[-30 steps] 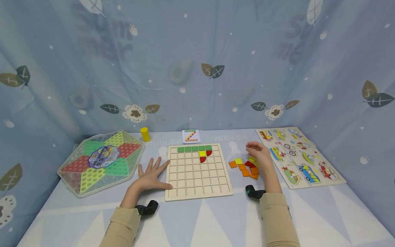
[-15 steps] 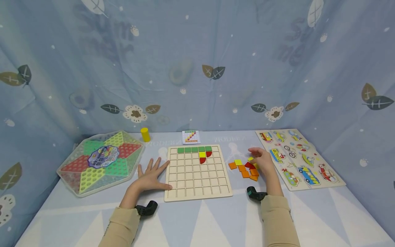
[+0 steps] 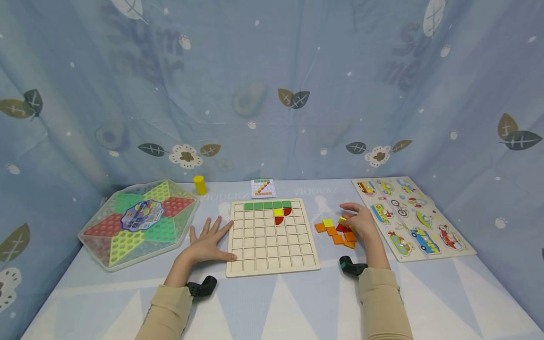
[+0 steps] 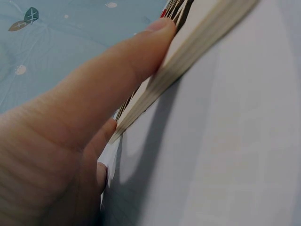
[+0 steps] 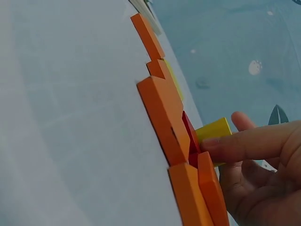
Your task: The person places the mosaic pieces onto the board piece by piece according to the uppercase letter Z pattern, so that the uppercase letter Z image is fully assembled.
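Observation:
A square wooden grid board (image 3: 272,250) lies on the table, with a row of green tiles (image 3: 267,205) near its far edge. Below that row sit a yellow tile (image 3: 278,212) and two red quarter-round tiles (image 3: 278,220). My left hand (image 3: 208,243) rests spread at the board's left side, thumb (image 4: 141,49) and a fingertip touching its edge. Over the loose tiles to the right, my right hand (image 3: 361,221) pinches a yellow square tile (image 5: 214,131) between thumb and fingers; the tile stands tilted. Orange tiles (image 5: 162,117) and a red tile (image 5: 190,132) lie beside it.
A small pattern card (image 3: 263,188) lies behind the board. A star-patterned game board (image 3: 142,222) and a yellow cylinder (image 3: 200,185) are on the left. At right lies a wooden vehicle puzzle (image 3: 410,217). A patterned curtain (image 3: 263,118) hangs behind the table.
My right hand has come down and slightly inward onto the loose tiles, and its fingers now pinch a yellow one. The left hand has stayed at the board's edge.

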Motion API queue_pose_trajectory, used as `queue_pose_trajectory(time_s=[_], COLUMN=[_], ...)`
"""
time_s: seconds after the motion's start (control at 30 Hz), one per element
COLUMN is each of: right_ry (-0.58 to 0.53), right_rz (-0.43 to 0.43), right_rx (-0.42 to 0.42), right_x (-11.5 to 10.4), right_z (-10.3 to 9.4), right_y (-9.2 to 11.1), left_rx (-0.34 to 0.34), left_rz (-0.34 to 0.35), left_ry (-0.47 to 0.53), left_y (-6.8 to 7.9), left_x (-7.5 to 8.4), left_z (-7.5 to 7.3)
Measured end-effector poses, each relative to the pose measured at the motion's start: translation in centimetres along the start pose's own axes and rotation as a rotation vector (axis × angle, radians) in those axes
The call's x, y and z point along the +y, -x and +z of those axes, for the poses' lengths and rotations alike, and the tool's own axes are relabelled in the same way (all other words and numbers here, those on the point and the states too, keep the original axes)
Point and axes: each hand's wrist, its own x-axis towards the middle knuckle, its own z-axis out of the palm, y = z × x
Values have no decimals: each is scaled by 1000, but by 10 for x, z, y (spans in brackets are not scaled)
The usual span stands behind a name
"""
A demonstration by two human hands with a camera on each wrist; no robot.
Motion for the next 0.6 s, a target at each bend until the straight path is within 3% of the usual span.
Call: queue_pose_trajectory(time_s=[0.3,0.6], right_ry=[-97,-187], right_rz=[-58,-138], right_rx=[-77,-258], right_x=[-14,-54], right_z=[11,61], right_y=[9,11], left_rx=[-10,-9], left_rz=[-1,-12], left_ry=[-3,4], left_y=[-1,-1], left_x=[-1,-1], left_z=[2,1])
